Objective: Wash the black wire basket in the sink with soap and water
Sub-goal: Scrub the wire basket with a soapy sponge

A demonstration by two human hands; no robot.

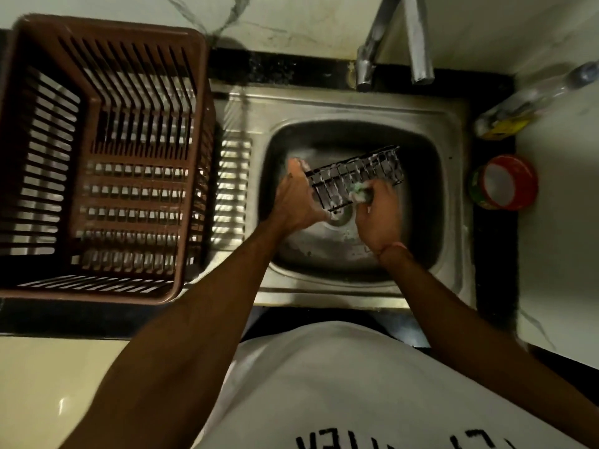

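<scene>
A black wire basket (355,175), streaked with white suds, is held tilted over the bowl of the steel sink (453,196). My left hand (298,199) grips its left end, fingers curled around the wires. My right hand (379,212) pinches a green, foamy scrub pad (358,191) against the basket's near side. The drain (338,218) lies just below the basket.
A large brown slatted plastic crate (103,157) stands on the draining board to the left. Two steel taps (418,43) hang over the sink's back edge. On the right counter are a red tub of soap (505,183) and a lying bottle (531,102).
</scene>
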